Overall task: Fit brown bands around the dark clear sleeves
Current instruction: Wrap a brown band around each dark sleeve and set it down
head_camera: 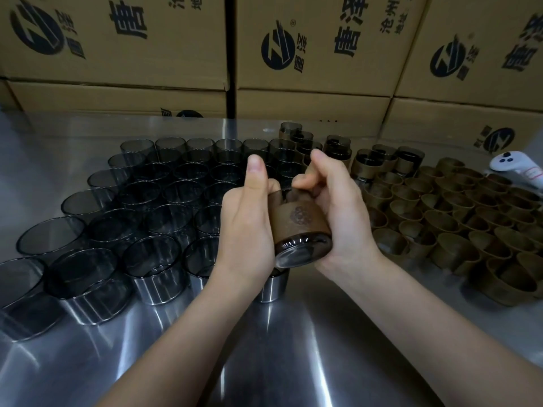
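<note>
At centre frame, above the table (pixel 279 348), both hands hold one sleeve (pixel 296 255) tipped with its base toward the camera. The left hand (pixel 249 227) grasps its left side, thumb raised. The right hand (pixel 338 212) wraps the band (pixel 296 218) on the right, fingers curled over the far rim. The band already covers most of the wall, so the step looks like final seating. Press evenly from both sides so the band's edge sits level all round, and squeeze lightly, as the thin wall probably flexes. Bare sleeves (pixel 138 207) stand at left, loose bands (pixel 458 218) at right, and finished pieces (pixel 382 163) just above centre.
</note>
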### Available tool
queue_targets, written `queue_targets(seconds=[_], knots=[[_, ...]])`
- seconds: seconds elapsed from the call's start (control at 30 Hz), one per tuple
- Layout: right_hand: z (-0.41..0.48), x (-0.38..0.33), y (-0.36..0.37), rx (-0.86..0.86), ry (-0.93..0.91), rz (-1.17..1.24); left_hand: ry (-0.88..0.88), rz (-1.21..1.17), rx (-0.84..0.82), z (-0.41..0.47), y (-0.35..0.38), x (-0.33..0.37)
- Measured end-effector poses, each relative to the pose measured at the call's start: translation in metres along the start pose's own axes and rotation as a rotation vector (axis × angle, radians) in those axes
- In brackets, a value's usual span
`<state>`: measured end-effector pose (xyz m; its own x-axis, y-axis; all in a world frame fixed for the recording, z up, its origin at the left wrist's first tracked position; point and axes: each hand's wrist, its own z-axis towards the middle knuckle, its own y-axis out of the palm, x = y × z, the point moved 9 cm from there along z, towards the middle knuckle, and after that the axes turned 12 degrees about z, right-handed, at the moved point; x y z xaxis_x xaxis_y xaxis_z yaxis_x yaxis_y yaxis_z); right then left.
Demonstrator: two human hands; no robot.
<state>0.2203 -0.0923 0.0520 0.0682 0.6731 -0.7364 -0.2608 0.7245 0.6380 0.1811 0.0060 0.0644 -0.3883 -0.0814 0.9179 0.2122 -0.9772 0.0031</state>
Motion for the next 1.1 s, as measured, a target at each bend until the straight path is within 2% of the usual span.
queue_targets(seconds=[0.67,1.0,1.1], knots=[[-0.002,-0.007,0.006,-0.038,-0.038,-0.131,0.039,0.026,-0.018,0.001,0.001,0.002],[-0.012,-0.026,0.018,-0.198,-0.307,-0.309,0.104,0.073,-0.019,0.005,-0.006,0.000],[-0.012,-0.025,0.018,-0.172,-0.338,-0.374,0.122,0.070,0.027,0.006,-0.009,0.001]])
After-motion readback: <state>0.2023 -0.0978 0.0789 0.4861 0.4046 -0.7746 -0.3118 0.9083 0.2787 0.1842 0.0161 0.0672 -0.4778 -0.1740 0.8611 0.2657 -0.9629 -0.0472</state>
